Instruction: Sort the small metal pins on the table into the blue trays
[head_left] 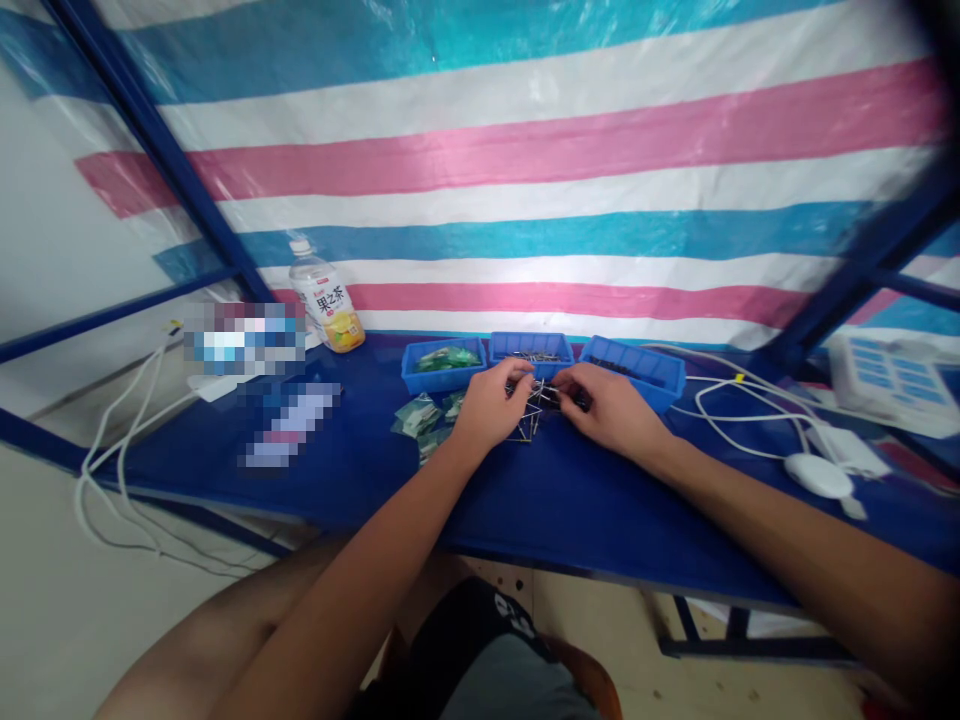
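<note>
Both hands meet over a loose pile of thin silvery metal rods [529, 425], like long screws or pins, on the blue tabletop [517, 510]. My left hand [491, 402] is closed at the left of the pile, fingertips pinched together. My right hand [604, 400] curls in from the right, its thumb and fingers pressed together by the rods and some small dark pieces. What either pinch holds is too small to make out. Just behind the hands stands a blue bin [531, 345] with more metal pieces. Small clear packets [418, 416] lie left of my left hand.
A blue bin of green packets [442, 365] stands at left, and a bin of dark pieces [634, 372] at right. Farther left is a drink bottle [328, 300]. White cables and a round white charger [819, 475] lie at right. Blue frame posts flank the table.
</note>
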